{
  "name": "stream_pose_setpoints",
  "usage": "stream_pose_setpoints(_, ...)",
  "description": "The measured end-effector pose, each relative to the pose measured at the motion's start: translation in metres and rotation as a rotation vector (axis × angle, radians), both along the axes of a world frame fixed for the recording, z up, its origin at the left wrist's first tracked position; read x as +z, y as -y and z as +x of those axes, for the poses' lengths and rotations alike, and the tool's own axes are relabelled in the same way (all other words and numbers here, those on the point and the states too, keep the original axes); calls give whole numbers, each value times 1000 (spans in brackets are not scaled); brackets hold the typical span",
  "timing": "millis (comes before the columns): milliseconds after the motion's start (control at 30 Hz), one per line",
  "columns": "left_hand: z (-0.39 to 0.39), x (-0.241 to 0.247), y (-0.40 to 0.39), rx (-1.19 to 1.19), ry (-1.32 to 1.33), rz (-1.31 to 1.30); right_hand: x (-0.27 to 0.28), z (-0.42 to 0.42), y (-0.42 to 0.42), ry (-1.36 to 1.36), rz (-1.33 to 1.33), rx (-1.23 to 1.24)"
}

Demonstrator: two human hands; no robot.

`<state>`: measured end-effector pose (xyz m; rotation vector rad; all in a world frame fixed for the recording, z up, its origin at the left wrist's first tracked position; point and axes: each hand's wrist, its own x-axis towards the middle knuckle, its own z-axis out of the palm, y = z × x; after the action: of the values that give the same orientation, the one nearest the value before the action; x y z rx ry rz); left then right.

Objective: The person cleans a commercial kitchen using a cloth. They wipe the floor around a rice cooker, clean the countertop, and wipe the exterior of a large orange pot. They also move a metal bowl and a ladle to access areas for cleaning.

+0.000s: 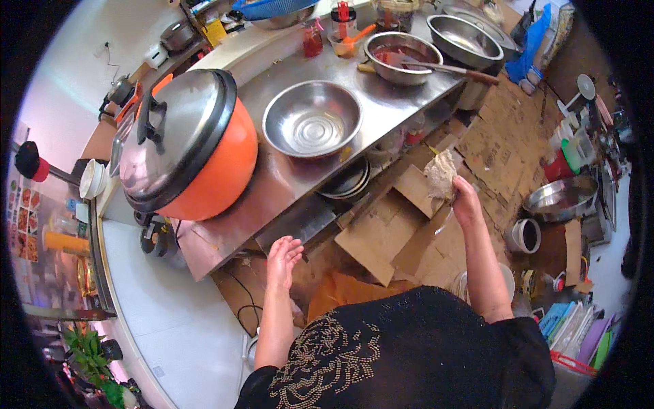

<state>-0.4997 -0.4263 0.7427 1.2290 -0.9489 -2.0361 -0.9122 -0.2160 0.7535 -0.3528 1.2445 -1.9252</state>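
Note:
My right hand (466,197) grips a crumpled, off-white cloth (440,174) over the cardboard-covered floor, to the right of the steel counter. Near the counter's front edge, my left hand (286,255) is raised with its fingers apart and nothing in them. An empty stainless steel bowl (312,118) rests on the metal counter (286,179). To its left stands a large orange pot (217,158) with a metal lid (179,117) on it. Farther along the counter, a spatula (449,69) lies across a steel bowl of red liquid (401,53).
Another steel basin (464,41) sits at the counter's far end. Flattened cardboard (375,235) covers the floor. A wide metal pan (561,198) and a white bucket (525,235) stand at the right. Dark round pans (350,179) sit on the shelf below the counter.

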Motion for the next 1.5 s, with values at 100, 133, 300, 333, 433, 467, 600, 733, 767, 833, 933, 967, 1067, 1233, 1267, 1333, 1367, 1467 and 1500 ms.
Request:
stream_pose_setpoints(100,-49,6,32,-35,-51,-2,4,4,29,-7,20,-44)
stream_pose_setpoints(133,-68,11,42,-34,-68,-25,3,5,34,-17,20,-26)
stream_pose_setpoints(300,-163,36,101,16,-26,59,18,-8,81,-167,186,-4)
stream_pose_setpoints(333,-179,36,112,53,-108,113,19,-14,94,-267,195,32)
stream_pose_setpoints(433,-207,7,136,158,-261,225,22,-27,131,-419,180,124)
stream_pose_setpoints(467,-210,-3,137,189,-255,228,25,-25,144,-381,145,143)
stream_pose_setpoints(600,-227,2,112,375,-63,185,23,-77,194,-450,71,289)
stream_pose_setpoints(733,-187,13,38,513,-135,176,31,-118,244,-512,12,410)
stream_pose_setpoints(767,-161,5,14,507,-259,131,31,-126,260,-514,-33,454)
stream_pose_setpoints(833,-134,27,-42,592,-209,176,43,-139,283,-422,-89,437)
stream_pose_setpoints(933,-77,6,-109,727,-202,212,16,-180,317,-758,23,244)
stream_pose_setpoints(967,-71,5,-127,798,-152,205,0,-191,328,-1135,249,73)
stream_pose_setpoints(1067,-33,-14,-191,853,101,87,-23,-161,330,-1301,550,199)
stream_pose_setpoints(1233,27,-99,-253,1144,-12,294,-38,-116,326,-1620,569,460)
stream_pose_setpoints(1267,33,-114,-253,1318,-169,483,-44,-122,333,-1594,570,412)
stream_pose_setpoints(1333,40,-149,-273,1223,-130,436,-49,-131,352,-1572,579,400)
stream_pose_setpoints(1367,41,-163,-284,1184,-108,413,-43,-133,366,-1574,591,434)
stream_pose_setpoints(1467,35,-172,-266,1142,-6,490,-41,-157,423,-1543,638,533)
stream_pose_setpoints(1500,31,-174,-255,1129,15,520,-44,-164,445,-1498,627,540)
